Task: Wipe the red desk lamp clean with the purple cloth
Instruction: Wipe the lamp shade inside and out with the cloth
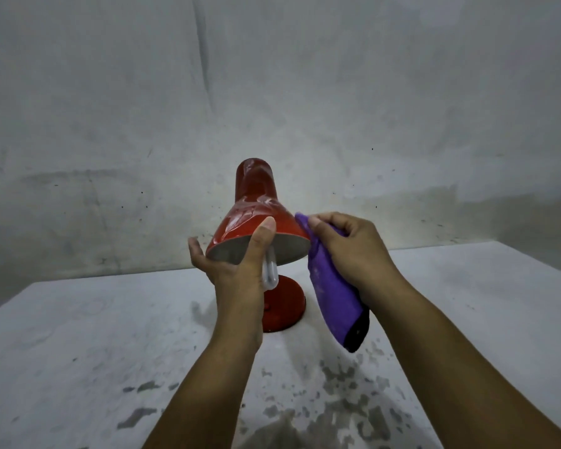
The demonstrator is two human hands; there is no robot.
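Note:
The red desk lamp (256,202) stands mid-table, its cone shade tilted toward me with pale dusty streaks on top. A white bulb (269,275) hangs below the shade, and the round red base (284,307) rests on the table. My left hand (237,267) grips the shade's front rim, thumb on top and fingers under the left edge. My right hand (353,251) holds the purple cloth (332,296) against the shade's right edge. The cloth hangs down, with a dark corner at its bottom.
The table (78,351) is white and worn, with grey chipped patches near its front. Its far edge meets a stained grey wall (272,76) close behind the lamp. The right table edge runs diagonally at the far right.

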